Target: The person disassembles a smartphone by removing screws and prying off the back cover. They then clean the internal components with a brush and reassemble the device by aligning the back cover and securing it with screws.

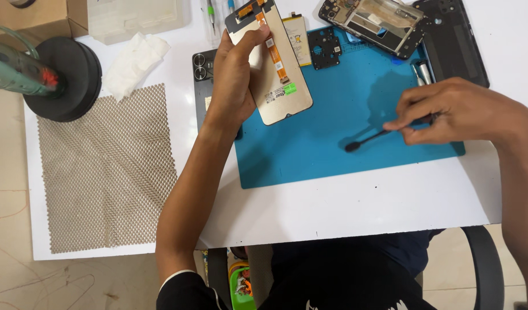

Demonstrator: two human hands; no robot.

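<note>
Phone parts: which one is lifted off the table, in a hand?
The display panel with the orange ribbon cable, gripped by the left hand. The frame and back cover lie flat.

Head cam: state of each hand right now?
Left hand: closed on phone screen panel, lifted over the blue mat.
Right hand: pinching thin black tool, tip on mat.

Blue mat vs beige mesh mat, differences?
The blue mat is smooth and solid; the beige mesh mat is perforated netting. The blue mat carries phone parts and lies under the right hand with its black tool; the beige mesh mat carries nothing. Both lie flat on the white table.
</note>
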